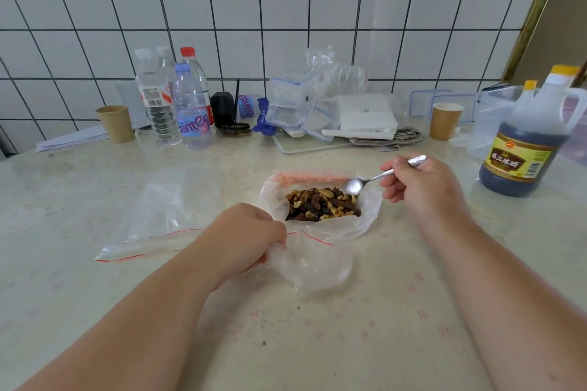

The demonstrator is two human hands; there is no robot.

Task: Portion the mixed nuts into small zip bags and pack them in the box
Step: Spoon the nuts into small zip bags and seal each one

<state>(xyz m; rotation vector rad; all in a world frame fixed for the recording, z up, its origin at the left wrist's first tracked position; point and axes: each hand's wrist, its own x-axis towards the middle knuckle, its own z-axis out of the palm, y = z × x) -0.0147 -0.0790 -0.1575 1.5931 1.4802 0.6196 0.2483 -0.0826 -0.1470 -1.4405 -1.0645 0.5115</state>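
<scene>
- Nuts (322, 205), brown and tan pieces mixed, lie heaped in an open clear bag (365, 216) at the middle of the pale counter (95, 311); that bag's pink strip edge lies on its far side.
- Spoon (379, 177): its long axis runs from the bowl, just above the far right corner of the nuts, up and to the right, the handle end poking out past the right hand (422, 190). The bowl looks empty.
- Right hand's fingers are curled round the spoon handle, to the right of the nuts.
- Left hand (246, 236), just near-left of the nuts, has its fingers curled, pinching the mouth of a small zip bag (317, 263). This bag lies crumpled on the counter just nearer than the nuts, its red zip line toward them.
- Another flat zip bag (165, 216) lies left of the nuts, its red-lined edge on the near side.
- Beyond the nuts, against the tiled wall: water bottles (178, 105), two paper cups (116, 124), stacked clear boxes (286, 105).
- Far right of the nuts stands a dark vinegar jug (527, 149).
</scene>
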